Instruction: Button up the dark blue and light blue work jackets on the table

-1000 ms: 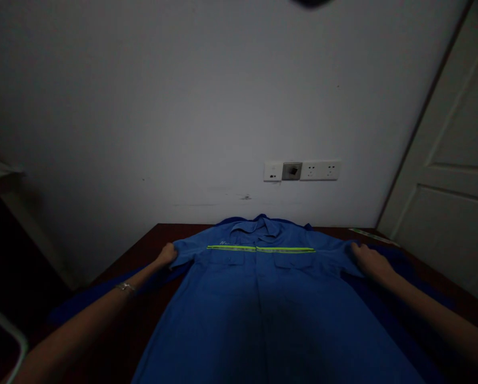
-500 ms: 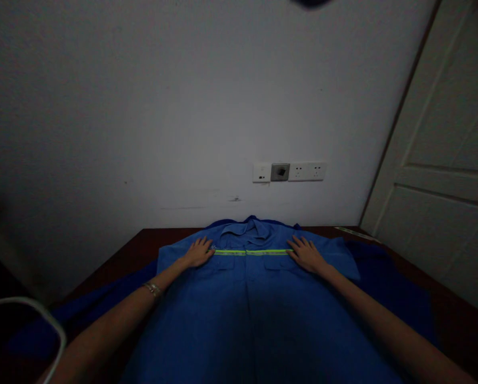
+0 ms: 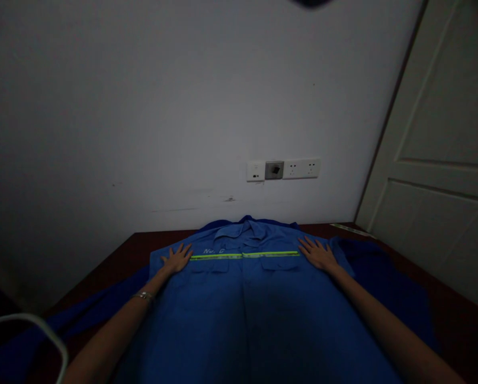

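A blue short-sleeved work shirt (image 3: 223, 298) lies spread face up, its collar towards the wall. A yellow-green reflective stripe (image 3: 271, 254) crosses its chest above two flap pockets, and white lettering shows at the left. My left hand (image 3: 177, 259) rests flat with spread fingers at the stripe's left end, near the sleeve. At the other end my right hand (image 3: 318, 255) also lies flat, fingers apart, by the right sleeve. Beneath the shirt is a darker blue garment (image 3: 391, 282), whose long sleeves stick out on both sides.
The dark red-brown table (image 3: 137, 245) meets a grey wall (image 3: 175, 133) with a row of power sockets (image 3: 301, 168). A pale door (image 3: 439, 176) stands at the right. A thin printed strip (image 3: 351, 230) lies by the back edge. A white cable (image 3: 34, 318) curves in at lower left.
Both hands let go of the shirt's sleeves and came down flat on the chest. Since then they have slid outward along the stripe, towards the sleeves. The view has shifted slightly right.
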{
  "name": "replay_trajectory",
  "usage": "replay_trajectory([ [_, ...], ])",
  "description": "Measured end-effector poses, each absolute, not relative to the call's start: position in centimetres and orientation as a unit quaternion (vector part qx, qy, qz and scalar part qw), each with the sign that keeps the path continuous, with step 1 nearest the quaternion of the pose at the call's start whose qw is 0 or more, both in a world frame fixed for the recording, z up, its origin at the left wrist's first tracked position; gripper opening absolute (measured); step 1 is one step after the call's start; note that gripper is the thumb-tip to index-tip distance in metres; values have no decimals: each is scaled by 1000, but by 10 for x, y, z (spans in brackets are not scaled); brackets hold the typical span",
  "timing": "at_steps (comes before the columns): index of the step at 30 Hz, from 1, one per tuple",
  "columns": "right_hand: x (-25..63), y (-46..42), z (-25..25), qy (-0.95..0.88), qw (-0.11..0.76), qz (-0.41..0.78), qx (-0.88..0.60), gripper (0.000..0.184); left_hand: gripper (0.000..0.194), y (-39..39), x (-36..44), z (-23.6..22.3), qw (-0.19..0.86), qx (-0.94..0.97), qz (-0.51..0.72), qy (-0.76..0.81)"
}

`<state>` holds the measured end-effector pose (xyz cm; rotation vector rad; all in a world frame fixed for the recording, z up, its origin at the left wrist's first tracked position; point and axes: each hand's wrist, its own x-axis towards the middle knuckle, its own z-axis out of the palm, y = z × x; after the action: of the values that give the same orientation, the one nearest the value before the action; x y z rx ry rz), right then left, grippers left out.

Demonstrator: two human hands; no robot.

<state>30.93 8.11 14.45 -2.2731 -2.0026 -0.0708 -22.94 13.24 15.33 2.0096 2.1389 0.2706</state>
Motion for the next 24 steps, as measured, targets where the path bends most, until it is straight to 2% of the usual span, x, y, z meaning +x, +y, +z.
replay_trajectory([
  [5, 296, 85, 160, -635, 53, 4, -771, 58, 53, 138, -243, 162, 75, 607, 124, 782],
  [8, 266, 92, 180, -635, 93, -18, -767, 59, 47, 146, -225, 179, 31, 612, 178, 770],
  [11, 222, 103, 200, -697, 149, -71, -698, 48, 40, 160, -184, 196, 10, 665, 233, 709],
  [14, 179, 116, 216, -750, 183, -85, -630, 39, 36, 173, -135, 204, 54, 709, 271, 649],
  [18, 142, 136, 225, -773, 179, -67, -605, 31, 47, 178, -90, 202, 80, 759, 194, 617],
  [21, 135, 152, 224, -766, 145, -47, -625, 35, 57, 183, -83, 200, 72, 792, 125, 594],
  [24, 141, 167, 222, -743, 139, -11, -655, 40, 45, 195, -92, 205, 97, 805, 135, 570],
])
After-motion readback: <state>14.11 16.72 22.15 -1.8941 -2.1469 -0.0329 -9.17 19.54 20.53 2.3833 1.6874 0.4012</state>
